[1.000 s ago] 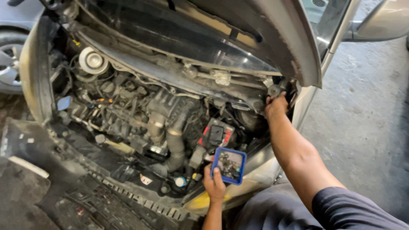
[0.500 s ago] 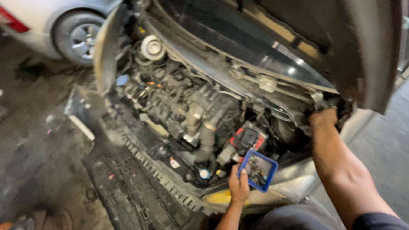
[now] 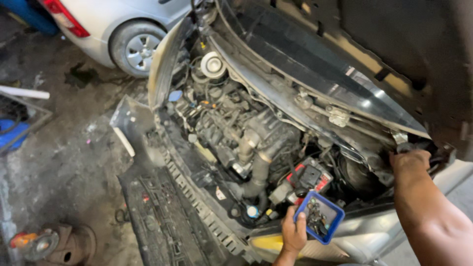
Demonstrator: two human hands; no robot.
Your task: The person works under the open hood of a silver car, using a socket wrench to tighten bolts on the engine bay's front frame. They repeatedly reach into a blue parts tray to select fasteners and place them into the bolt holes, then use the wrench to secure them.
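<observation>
Head view, looking down into an open engine bay (image 3: 246,143) filling the centre of the frame, under a raised hood (image 3: 394,54) across the upper right.

Lower centre: left hand (image 3: 293,232) rising from the bottom edge, fingers curled around the near edge of a small blue tray (image 3: 319,217), gripping it. Tray tilted, held just above the yellow-tinted headlight (image 3: 268,245), with a cluster of small dark parts, likely bolts and clips, lying inside; too small to tell apart.

Right of centre: right hand (image 3: 410,161) at the end of a bare forearm entering from the lower right corner, pushed deep against the bay's far corner beneath the hood edge. Fingers bent inward and hidden behind the knuckles; cannot tell whether clenched on anything.

Between the two hands: red and black fuse box cover (image 3: 308,178), just above the tray. Left of it, a grey intake hose (image 3: 257,170) curving down beside the engine block. Upper centre: round white cap (image 3: 213,64) near the bay's far side.

Lower left: detached black bumper grille (image 3: 162,216) lying on the dirty concrete floor (image 3: 59,162). Upper left: silver car (image 3: 118,24) with one wheel (image 3: 135,49) showing. Bottom left corner: rusty round metal piece (image 3: 37,244) on the floor.
</observation>
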